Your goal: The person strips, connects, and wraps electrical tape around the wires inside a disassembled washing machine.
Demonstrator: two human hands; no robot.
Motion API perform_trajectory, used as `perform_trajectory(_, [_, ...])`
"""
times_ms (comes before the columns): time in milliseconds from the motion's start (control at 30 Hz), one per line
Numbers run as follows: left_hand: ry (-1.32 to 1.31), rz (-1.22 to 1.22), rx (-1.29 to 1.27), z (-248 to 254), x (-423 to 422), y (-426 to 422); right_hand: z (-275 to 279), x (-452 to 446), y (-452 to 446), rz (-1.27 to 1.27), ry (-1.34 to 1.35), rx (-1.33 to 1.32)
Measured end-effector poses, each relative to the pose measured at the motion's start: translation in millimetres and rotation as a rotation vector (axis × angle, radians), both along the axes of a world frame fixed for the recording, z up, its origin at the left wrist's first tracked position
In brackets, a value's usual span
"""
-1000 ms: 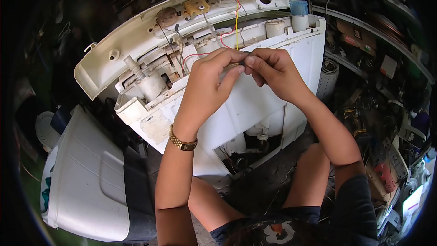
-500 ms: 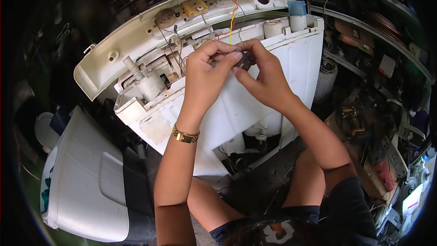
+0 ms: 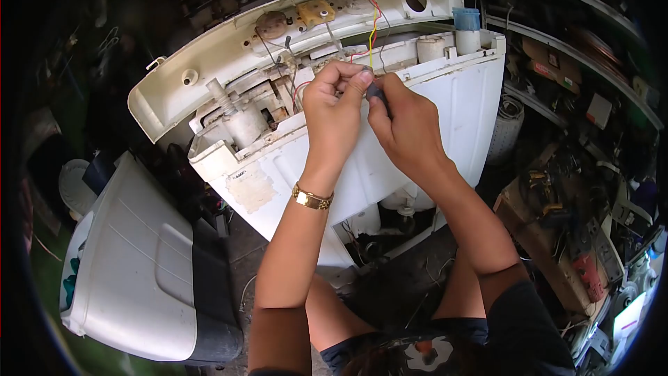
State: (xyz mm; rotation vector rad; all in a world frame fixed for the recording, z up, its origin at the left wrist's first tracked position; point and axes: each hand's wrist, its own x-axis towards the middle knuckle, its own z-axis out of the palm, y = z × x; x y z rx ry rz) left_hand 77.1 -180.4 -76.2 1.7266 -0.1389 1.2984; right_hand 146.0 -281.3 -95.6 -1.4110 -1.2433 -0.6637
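Observation:
My left hand (image 3: 337, 101) is closed in a pinch, thumb against forefinger, where the yellow wire (image 3: 371, 56) and thin red wires run down to my fingers. My right hand (image 3: 410, 122) pinches a small dark roll (image 3: 376, 93) that looks like black tape, mostly covered by the fingers. Both hands meet just above the top edge of a white washing machine body (image 3: 445, 97). Behind them its control panel (image 3: 156, 90) is tipped back, its inner side showing with a yellowish timer part (image 3: 316, 12) and loose wires. The wire ends are hidden by my fingertips.
A grey-white plastic tub (image 3: 139, 251) stands at the left. Shelves (image 3: 570, 0) with clutter line the right side. A yellow-black power tool (image 3: 546, 195) lies beside a cardboard box (image 3: 536, 244). A blue cup-like part (image 3: 466, 19) sits on the machine's right corner.
My right hand has drawn slightly down and away from the left fingertips, turning the dark roll. The whole view has shifted, so the machine sits further right.

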Motion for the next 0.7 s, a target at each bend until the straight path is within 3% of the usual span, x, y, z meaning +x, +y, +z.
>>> perform_trajectory(133, [-0.099, 0.225, 0.107, -0.1, 1.6, 1.2, -15.6, -30.8, -26.7, 0.075, 0.068, -0.127])
perform_trajectory(167, [-0.121, 0.298, 0.066, 6.4, 2.3, 10.4, -41.1, -58.4, -37.4, 0.202, -0.174, -0.091])
perform_trajectory(200, [-0.149, 0.371, 0.029, 11.1, 3.2, 15.1, -37.7, -73.2, -44.5, 0.216, -0.245, 0.027])
perform_trajectory(233, [-0.145, 0.344, 0.150, 19.0, 2.1, 5.2, -33.2, -87.5, -51.4, 0.220, -0.319, 0.143])
perform_trajectory(333, [-0.095, 0.302, 0.459, 16.5, -0.3, -15.3, -27.6, -42.0, -52.1, 0.353, 0.057, 0.135])
perform_trajectory(367, [-0.042, 0.268, 0.418, 12.2, -3.7, -12.3, -8.3, -15.0, -46.4, 0.373, 0.206, 0.190])
perform_trajectory(533, [0.108, 0.173, 0.390, 9.6, -15.6, -6.9, 30.4, 44.8, -34.5, 0.463, 0.205, -0.281])
perform_trajectory(700, [0.124, 0.169, 0.490, 7.0, -21.6, -1.9, 43.3, 51.7, -28.5, 0.553, 0.191, -0.440])
